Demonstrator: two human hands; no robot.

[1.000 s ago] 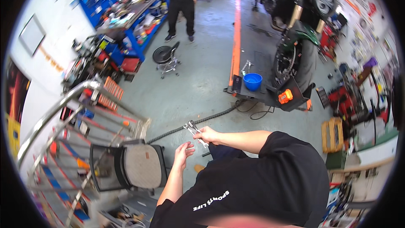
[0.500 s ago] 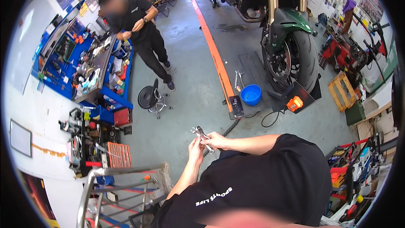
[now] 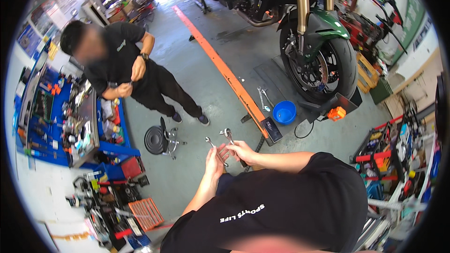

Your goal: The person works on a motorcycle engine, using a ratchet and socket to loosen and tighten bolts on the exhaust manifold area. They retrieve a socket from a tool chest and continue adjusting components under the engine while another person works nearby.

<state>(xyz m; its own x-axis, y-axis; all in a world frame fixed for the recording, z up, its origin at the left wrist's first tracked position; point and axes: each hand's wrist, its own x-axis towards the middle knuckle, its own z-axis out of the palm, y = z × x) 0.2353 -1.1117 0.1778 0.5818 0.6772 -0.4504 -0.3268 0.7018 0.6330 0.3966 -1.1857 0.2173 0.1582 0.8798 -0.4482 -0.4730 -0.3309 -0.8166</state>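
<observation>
In front of my body, my left hand (image 3: 214,163) is closed on a slim silver wrench (image 3: 210,142), whose ringed end points away from me. Close beside it, my right hand (image 3: 242,152) grips a ratchet wrench (image 3: 228,134). The ratchet's round head sticks up past my fingers, and its dark handle end shows below the hand. A small gap separates the two tools, while the fingers of both hands nearly meet. Beyond them on the floor lie two more wrenches (image 3: 264,97), by a blue bowl (image 3: 284,112).
A motorcycle's front wheel (image 3: 328,72) stands at the far right, near an orange work light (image 3: 336,114). An orange rail (image 3: 225,73) crosses the floor. At left are a co-worker (image 3: 126,65), a black stool (image 3: 157,139) and a cluttered workbench (image 3: 86,143).
My hands have drawn slightly apart, and the two tools, bunched together before, are now separate, one in each hand. My view has shifted, and the co-worker appears larger.
</observation>
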